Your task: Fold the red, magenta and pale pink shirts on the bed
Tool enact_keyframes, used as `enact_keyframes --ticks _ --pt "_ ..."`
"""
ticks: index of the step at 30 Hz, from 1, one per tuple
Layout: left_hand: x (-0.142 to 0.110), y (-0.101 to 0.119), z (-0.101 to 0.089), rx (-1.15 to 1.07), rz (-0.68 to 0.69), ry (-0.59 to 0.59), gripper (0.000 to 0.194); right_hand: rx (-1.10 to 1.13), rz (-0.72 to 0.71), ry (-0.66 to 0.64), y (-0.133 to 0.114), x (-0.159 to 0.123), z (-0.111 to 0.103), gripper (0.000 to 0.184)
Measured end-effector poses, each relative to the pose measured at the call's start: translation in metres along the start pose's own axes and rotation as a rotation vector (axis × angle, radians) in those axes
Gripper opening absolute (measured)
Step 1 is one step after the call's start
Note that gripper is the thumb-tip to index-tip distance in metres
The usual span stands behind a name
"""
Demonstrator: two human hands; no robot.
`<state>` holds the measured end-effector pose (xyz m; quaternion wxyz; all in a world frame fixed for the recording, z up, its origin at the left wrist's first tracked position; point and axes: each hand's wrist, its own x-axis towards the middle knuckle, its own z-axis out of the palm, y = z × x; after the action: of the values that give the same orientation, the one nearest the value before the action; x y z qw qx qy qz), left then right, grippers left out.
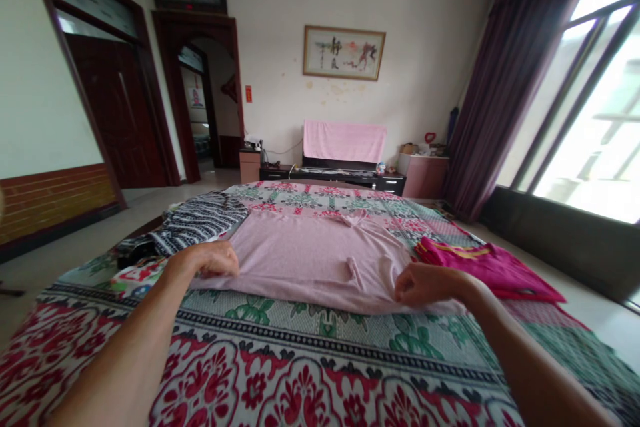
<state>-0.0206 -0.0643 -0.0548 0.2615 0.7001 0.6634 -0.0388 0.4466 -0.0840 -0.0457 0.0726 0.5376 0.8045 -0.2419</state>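
A pale pink shirt [300, 250] lies spread sideways across the patterned cover in front of me. My left hand [216, 259] is closed on its near edge at the left end. Toward the right end, my right hand [417, 283] grips the same near edge, fingers curled into the cloth. The fingertips of both hands are partly hidden. A small fold of fabric stands up in the shirt near the right hand, and the cloth there is wrinkled.
A folded magenta garment [493, 267] lies on the right of the patterned cover [300, 380]. Black-and-white striped clothing [200, 220] is heaped at the left, beside a colourful printed cloth [137, 278]. Beyond stands a low black cabinet [320, 177] with a pink cloth [345, 140] above it.
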Motion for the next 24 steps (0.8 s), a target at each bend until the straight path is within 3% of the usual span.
enact_keyframes --ticks 4,9,13,19,21,24 --pt "0.001 -0.011 -0.004 -0.109 -0.072 -0.049 0.035 0.162 0.1 -0.013 0.005 -0.014 -0.009 0.023" --pt "0.006 -0.018 -0.001 -0.073 -0.107 -0.057 0.037 0.113 0.159 0.046 0.023 -0.01 -0.006 0.018" --pt "0.006 -0.015 0.004 -0.064 -0.121 -0.077 0.039 0.052 0.046 0.067 0.023 0.001 0.003 0.016" --pt "0.011 -0.011 0.006 -0.071 -0.064 0.007 0.03 -0.052 -0.235 0.342 -0.014 0.023 0.018 0.019" --pt "0.011 -0.009 0.006 -0.054 -0.059 0.011 0.03 -0.035 -0.321 0.317 -0.023 0.03 0.026 0.02" --pt "0.005 -0.006 0.003 0.007 -0.134 0.062 0.033 0.011 -0.348 0.169 -0.026 0.038 0.035 0.018"
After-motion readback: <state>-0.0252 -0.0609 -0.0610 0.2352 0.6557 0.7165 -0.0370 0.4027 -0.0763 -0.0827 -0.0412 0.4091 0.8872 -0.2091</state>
